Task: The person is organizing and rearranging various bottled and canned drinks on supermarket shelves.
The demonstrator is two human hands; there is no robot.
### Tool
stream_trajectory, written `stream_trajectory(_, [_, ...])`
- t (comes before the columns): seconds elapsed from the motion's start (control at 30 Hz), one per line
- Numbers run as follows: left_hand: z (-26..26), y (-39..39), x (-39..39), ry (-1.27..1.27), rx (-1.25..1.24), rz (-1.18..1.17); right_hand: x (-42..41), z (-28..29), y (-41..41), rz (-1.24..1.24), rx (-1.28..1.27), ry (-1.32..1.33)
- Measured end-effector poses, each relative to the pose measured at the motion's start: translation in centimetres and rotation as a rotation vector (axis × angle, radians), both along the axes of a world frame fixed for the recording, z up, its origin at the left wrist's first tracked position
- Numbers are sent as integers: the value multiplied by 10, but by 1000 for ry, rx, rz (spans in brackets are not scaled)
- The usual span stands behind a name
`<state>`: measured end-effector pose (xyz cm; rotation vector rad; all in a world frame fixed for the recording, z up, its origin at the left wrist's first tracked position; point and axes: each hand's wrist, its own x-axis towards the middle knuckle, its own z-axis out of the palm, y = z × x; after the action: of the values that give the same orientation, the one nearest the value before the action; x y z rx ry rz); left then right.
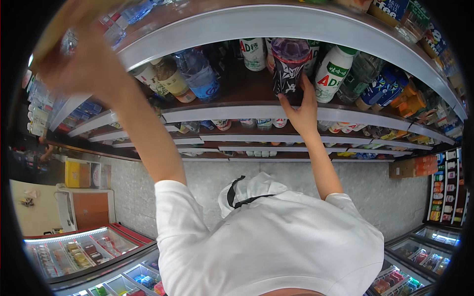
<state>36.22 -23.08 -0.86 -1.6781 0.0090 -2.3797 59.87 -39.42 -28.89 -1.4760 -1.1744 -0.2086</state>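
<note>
My right hand (301,107) has its thumb and fingers around the lower part of a plastic bottle (289,68) of purple drink with a black patterned sleeve, which is on the upper shelf. White bottles (333,76) with green and red print stand beside it. To the left on that shelf is a clear bottle with a blue label (202,77), next to a bottle of brown drink (170,77). My left hand (77,63), raised at the upper left, is blurred; a blurred yellowish-brown thing is at its fingers, and its grip cannot be told.
The grey shelf edge (229,24) curves above the bottles, and more stocked shelves (255,138) lie below. Cartons (413,166) stand on the floor at right. Behind me are glass-topped freezers (85,251). A white cabinet (89,209) stands at left; part of a person shows at far left.
</note>
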Motion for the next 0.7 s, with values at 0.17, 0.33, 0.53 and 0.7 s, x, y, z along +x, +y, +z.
stream_trajectory(0.17, [-94, -117, -3, 22, -327, -6, 2, -3, 0, -23, 1, -18])
stream_trajectory(0.33, [-180, -136, -11, -47, -662, -393, 0, -8, 1, -74, 43, -37])
stream_trajectory(0.53, [-228, -81, 64, 403, -798, -99, -2, -3, 0, -29, 47, -18])
stream_trajectory(0.7, [-224, -59, 103, 340, -839, -109, 1, -5, -1, -15, 57, -9])
